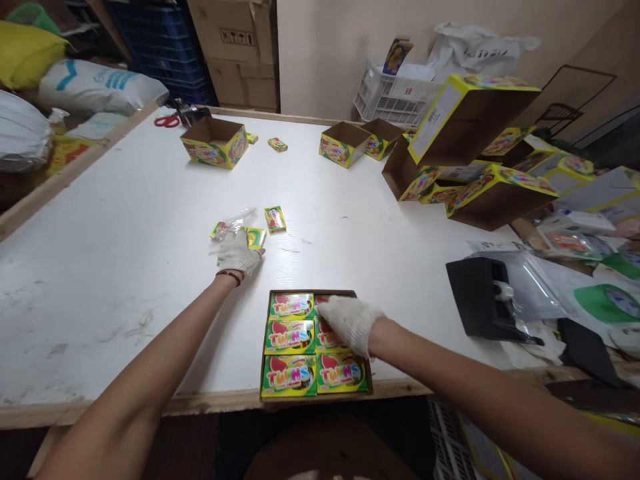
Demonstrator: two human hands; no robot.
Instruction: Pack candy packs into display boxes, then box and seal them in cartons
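Observation:
Both of my hands wear white knitted gloves. My left hand (235, 253) lies palm down on the table, closed around a small yellow-green candy box (256, 237), with crumpled clear plastic film (243, 219) at its fingers. Just right of it is another small candy box (275, 219). Near the table's front edge sits an open display carton (264, 333) holding two columns of "TWINS" boxes (290, 375), watermelon pictures facing up. My right hand (350, 323) rests over the carton's right column, fingers stretched onto the upper boxes and partly covering them.
Empty display cartons stand at the back left (215, 143) and back middle (345, 145), with a pile of cartons (470, 127) at the right. A black tape dispenser (477, 300) stands at the right. Red scissors (167, 121) lie at the far left corner.

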